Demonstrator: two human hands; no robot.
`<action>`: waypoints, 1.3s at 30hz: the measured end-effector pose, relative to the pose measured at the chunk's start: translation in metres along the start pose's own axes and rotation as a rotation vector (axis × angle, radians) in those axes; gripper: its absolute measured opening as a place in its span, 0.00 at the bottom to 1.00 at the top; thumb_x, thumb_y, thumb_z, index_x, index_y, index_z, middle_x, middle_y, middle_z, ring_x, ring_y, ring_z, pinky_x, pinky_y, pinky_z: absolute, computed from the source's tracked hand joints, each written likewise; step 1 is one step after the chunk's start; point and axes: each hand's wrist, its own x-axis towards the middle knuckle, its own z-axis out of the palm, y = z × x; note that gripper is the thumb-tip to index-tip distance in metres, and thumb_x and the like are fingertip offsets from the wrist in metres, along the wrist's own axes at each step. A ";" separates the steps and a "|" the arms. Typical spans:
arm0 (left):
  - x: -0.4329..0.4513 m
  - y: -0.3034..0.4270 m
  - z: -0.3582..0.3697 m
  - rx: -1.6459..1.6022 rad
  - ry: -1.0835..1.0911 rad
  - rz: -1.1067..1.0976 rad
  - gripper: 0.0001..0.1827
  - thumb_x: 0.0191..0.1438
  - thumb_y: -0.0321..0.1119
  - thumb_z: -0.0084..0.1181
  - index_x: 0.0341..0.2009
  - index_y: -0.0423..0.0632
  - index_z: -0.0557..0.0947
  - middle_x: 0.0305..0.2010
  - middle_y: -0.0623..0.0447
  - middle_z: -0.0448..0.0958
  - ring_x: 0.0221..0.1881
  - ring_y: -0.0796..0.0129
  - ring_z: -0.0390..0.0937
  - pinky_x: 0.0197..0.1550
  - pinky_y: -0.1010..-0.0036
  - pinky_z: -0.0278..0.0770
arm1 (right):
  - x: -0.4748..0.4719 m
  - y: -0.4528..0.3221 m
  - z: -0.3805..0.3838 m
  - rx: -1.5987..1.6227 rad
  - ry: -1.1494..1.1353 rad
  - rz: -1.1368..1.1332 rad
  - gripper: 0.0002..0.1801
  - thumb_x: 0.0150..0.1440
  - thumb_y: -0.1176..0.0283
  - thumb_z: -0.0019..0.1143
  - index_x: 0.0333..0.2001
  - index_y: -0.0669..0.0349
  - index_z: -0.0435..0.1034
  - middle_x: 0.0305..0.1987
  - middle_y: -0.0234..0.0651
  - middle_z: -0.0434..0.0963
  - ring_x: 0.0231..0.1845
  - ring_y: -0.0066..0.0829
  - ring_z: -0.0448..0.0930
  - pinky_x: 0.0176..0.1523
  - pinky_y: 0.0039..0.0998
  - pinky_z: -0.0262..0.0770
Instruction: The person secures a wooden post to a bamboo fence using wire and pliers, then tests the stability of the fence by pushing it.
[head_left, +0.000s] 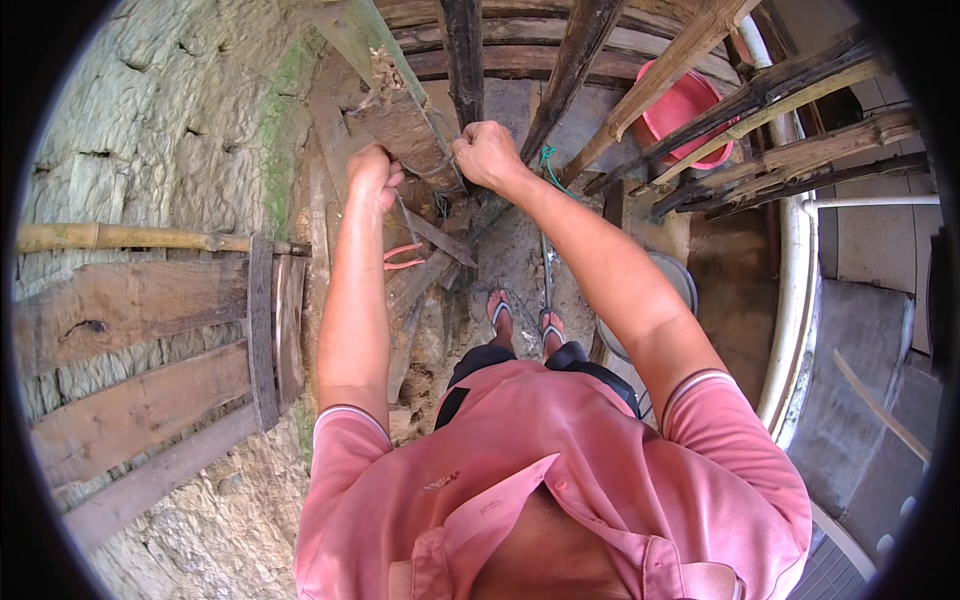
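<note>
Both my arms reach forward to a thick, rough wooden post (409, 131) with wire wound around its lower part. My left hand (375, 176) is closed at the post's left side, and a thin strand of wire (403, 214) hangs just beneath it. On the other side my right hand (487, 154) is a fist close to the post; what lies inside its fingers is hidden. Pliers with red handles (405, 256) are below my left hand, their jaws hard to make out. Green cord (549, 157) is tied near the foot of a dark pole, right of my right hand.
Wooden rails and poles (562, 75) stand ahead and to the right, with a red plastic basin (686, 112) behind them. A plank gate (135, 300) and a rough wall (165, 150) are at left. A round lid or container (671, 281) lies under my right arm, beside a white pipe (793, 300).
</note>
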 end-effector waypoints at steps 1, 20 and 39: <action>0.003 -0.001 -0.002 -0.123 -0.002 -0.024 0.12 0.62 0.23 0.35 0.33 0.43 0.74 0.23 0.54 0.66 0.18 0.73 0.58 0.16 0.77 0.51 | -0.004 0.003 0.000 0.021 -0.005 -0.023 0.15 0.50 0.65 0.53 0.28 0.69 0.76 0.35 0.60 0.78 0.43 0.59 0.79 0.49 0.48 0.75; -0.016 -0.024 -0.018 -0.264 0.142 -0.076 0.06 0.60 0.34 0.54 0.33 0.46 0.76 0.17 0.62 0.54 0.13 0.77 0.49 0.15 0.78 0.44 | -0.059 0.022 -0.039 -0.117 -0.147 -0.239 0.13 0.55 0.69 0.47 0.29 0.69 0.72 0.30 0.58 0.77 0.37 0.60 0.79 0.43 0.50 0.75; 0.189 -0.014 -0.066 0.879 0.510 0.967 0.12 0.47 0.39 0.58 0.25 0.42 0.84 0.31 0.38 0.82 0.31 0.42 0.80 0.39 0.56 0.79 | -0.028 -0.020 -0.115 -0.762 -0.498 -0.706 0.10 0.55 0.74 0.44 0.33 0.71 0.71 0.38 0.54 0.79 0.42 0.48 0.81 0.43 0.42 0.77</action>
